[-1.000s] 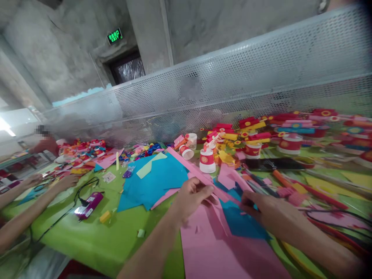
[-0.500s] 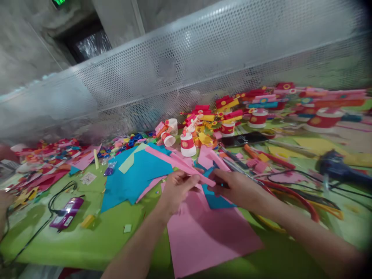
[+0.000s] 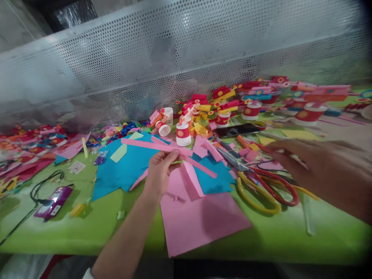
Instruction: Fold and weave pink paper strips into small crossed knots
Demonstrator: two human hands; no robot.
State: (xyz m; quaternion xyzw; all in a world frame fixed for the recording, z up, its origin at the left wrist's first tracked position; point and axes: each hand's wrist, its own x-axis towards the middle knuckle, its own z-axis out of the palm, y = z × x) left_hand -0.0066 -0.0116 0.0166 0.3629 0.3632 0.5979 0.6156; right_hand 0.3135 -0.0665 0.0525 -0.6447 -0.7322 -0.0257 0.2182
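My left hand (image 3: 162, 168) pinches a long pink strip (image 3: 145, 145) between thumb and fingers. A second narrow pink piece (image 3: 203, 167) sticks out to the right of the same fingers. Below lies a large pink sheet (image 3: 200, 221), partly over blue sheets (image 3: 116, 170). Off to the right, my right hand (image 3: 308, 162) is smeared by motion, beyond the scissors (image 3: 242, 167) with one red and one yellow handle loop. Whether its fingers hold anything does not show. Just behind the left hand stands a white cup (image 3: 183, 133) with a red band.
Decorated cups with colourful rolls (image 3: 251, 110) line the back of the green table (image 3: 116, 240), before a perforated metal screen (image 3: 124, 77). A black phone-like slab (image 3: 240, 130) lies in front of them. At left are a purple device (image 3: 54, 203) with a black cord and piled craft pieces (image 3: 35, 143).
My right hand has left the pink strip and swung right, over where a dark blue tool lay. The left hand keeps the strip, now turned flatter. The scissors are uncovered.
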